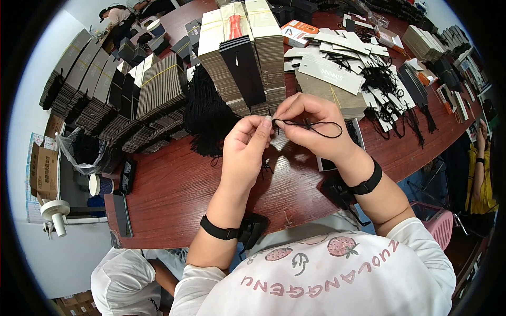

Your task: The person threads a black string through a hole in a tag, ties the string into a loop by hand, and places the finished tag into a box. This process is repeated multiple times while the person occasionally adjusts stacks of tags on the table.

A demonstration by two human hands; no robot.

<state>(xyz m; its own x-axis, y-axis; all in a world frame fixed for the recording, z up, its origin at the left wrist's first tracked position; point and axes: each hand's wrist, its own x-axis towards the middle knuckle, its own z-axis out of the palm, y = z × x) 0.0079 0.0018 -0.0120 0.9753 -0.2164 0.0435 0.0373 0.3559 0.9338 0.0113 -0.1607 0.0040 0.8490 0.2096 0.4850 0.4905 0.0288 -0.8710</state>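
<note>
Head view, the only one: both hands are up over the dark red-brown wooden table (174, 195), working a thin black string loop (316, 126). The left hand (245, 150) has its thumb and fingertips pinched together on the near end of the cord, and the right hand (311, 124) is pinched on it too, with the loop trailing out across its knuckles. I'd say this stuff is featherlight, limp and a bit slippery, so pinch close to the knot end, not mid-loop. Just behind sits a fuzzy bundle of black strings (205, 113), plus banded stacks of stiff cardboard hang tags (237, 58), flat and sharp-edged.
</note>
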